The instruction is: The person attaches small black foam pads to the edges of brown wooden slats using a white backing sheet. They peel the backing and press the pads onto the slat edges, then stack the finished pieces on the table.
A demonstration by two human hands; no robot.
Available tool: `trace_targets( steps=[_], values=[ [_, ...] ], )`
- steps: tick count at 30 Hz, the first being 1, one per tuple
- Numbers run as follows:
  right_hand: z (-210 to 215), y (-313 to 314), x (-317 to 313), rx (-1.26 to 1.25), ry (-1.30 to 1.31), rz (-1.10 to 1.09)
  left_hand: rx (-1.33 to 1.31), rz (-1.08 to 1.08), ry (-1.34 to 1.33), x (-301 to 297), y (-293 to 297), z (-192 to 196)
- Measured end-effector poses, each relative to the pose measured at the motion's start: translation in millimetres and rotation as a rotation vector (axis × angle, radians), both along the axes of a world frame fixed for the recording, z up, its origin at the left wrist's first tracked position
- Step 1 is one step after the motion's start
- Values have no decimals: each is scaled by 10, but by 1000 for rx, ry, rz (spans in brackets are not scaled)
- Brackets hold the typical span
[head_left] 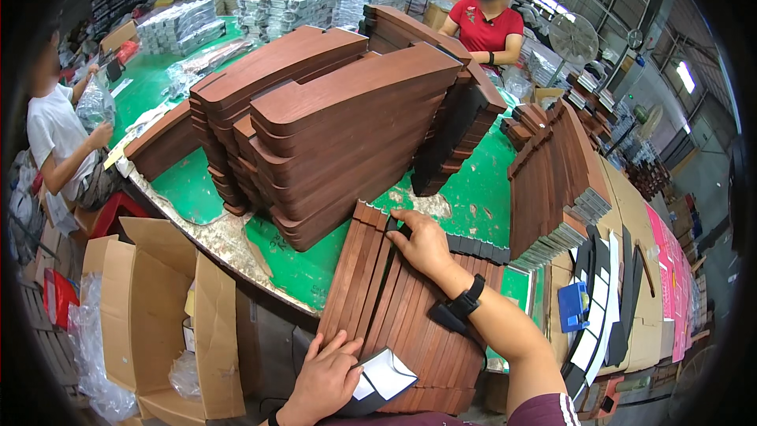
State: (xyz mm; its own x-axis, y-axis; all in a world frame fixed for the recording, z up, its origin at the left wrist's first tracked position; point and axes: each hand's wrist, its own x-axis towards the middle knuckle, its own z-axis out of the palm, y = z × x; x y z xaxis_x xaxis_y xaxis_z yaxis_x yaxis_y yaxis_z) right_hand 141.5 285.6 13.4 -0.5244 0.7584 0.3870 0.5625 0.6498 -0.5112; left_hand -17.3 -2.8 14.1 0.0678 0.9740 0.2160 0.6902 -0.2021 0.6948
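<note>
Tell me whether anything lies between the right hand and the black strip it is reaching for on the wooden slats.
Nothing visible does: the right hand already has its fingertips on the black strip, which lies atop the wooden slats.

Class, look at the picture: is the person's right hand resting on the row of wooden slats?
Yes, the right hand lies flat on the wooden slats, fingers spread over their far ends.
</note>
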Motion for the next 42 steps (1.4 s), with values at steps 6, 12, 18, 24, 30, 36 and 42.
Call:
trace_targets(
  steps=[6, 12, 18, 24, 30, 36, 42],
  values=[
    [-55, 36, 18, 22, -33, 35, 22, -3, -11, -13, -3, -78],
    [77, 19, -1, -85, -264, 8, 34, 13, 13, 14, -4, -36],
    [3, 2, 108, 154, -337, 160, 20, 8, -6, 13, -2, -75],
    [85, -24, 24, 122, -464, 149, 41, 18, -42, 27, -19, -102],
    [-81, 54, 26, -8, -356, 118, 64, 11, -23, 40, -9, -126],
    [31, 127, 132, -6, -245, 105, 53, 24, -103, -11, -47, -95],
    [-55, 89, 127, -29, -126, 36, 54, 41, -204, -1, -94, -74]
  ],
)
